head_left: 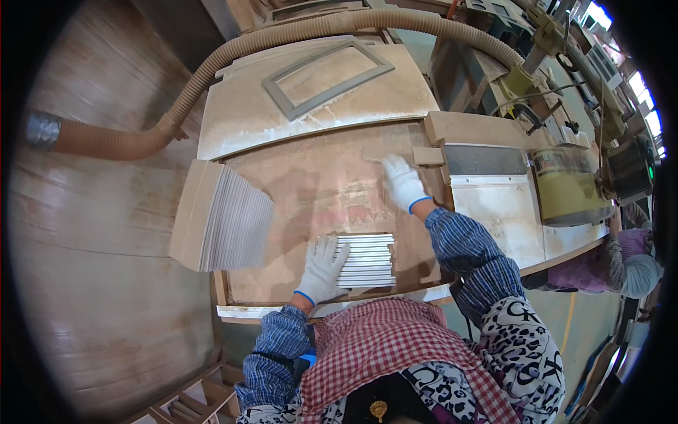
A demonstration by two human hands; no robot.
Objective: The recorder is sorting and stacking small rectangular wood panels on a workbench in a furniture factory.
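Note:
White strips (pixel 367 261) with shiny edges lie side by side in a neat row near the front of the brown work surface. My left hand (pixel 323 268), in a white knitted glove, rests on the row's left end with its fingers stretched out. Farther back and to the right, my right hand (pixel 405 182), gloved the same way, has its fingertips at a small thin brown board piece (pixel 374 152). That piece is blurred, and my fingers appear closed on its near edge. Just right of it lies a small tan block (pixel 428 156) against the raised edge.
A tall stack of thin boards (pixel 244 219) leans at left. Behind lies a grey rectangular frame (pixel 328 79) on a dusty panel (pixel 395 92). A ribbed hose (pixel 233 53) arches over the back. A green machine (pixel 572 187) stands at right; another person (pixel 632 258) is beyond it.

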